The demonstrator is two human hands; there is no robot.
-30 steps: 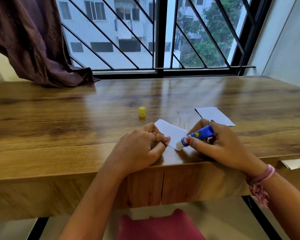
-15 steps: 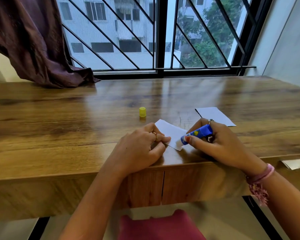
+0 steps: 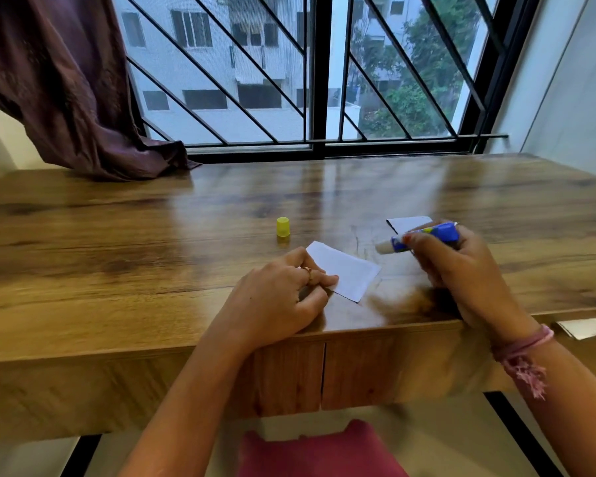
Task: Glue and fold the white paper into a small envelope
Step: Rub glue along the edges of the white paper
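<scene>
A small folded white paper lies on the wooden table near its front edge. My left hand rests on the paper's left side, fingertips pressing it flat. My right hand holds a blue glue stick lifted above the table, to the right of the paper, its pale tip pointing left. The stick's yellow cap stands upright on the table behind the paper.
A second white paper lies behind my right hand, partly hidden by the glue stick. A paper scrap sits on the lower ledge at right. A purple curtain drapes onto the table's back left. The window runs along the back.
My right hand has lifted the glue stick off the paper's right edge and drawn it up and to the right. My left hand has stayed on the paper.
</scene>
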